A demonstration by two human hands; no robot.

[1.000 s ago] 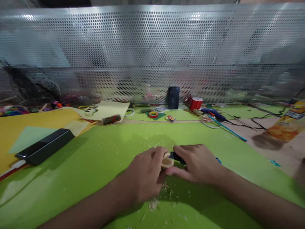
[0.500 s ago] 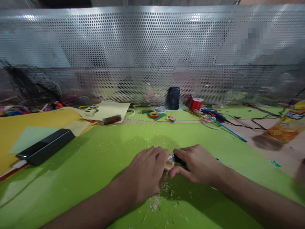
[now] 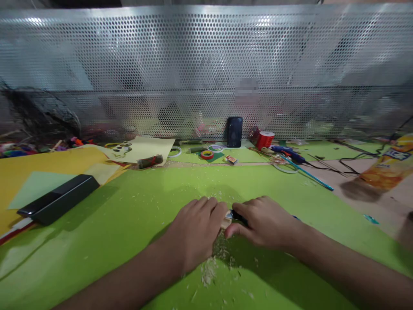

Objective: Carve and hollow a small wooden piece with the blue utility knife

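Observation:
My left hand point(image 3: 193, 234) is closed over a small pale wooden piece point(image 3: 225, 223), of which only an end shows between my hands. My right hand point(image 3: 263, 221) is closed round a dark-handled cutting tool point(image 3: 237, 216) whose tip meets the piece. Both hands rest low on the green sheet point(image 3: 138, 215). Pale shavings point(image 3: 211, 269) lie in a heap just below my hands.
A black box point(image 3: 56, 199) lies at the left on yellow paper point(image 3: 29, 165). A phone point(image 3: 234, 131), a red spool point(image 3: 265, 140), tape rolls point(image 3: 207, 154), a blue glue gun point(image 3: 288, 153) and cables sit by the perforated metal screen point(image 3: 206, 69). An orange packet point(image 3: 385, 168) stands at the right.
My left hand has closed further over the wooden piece, so less of it shows. Both hands have sunk slightly toward the sheet, and the shavings heap has grown.

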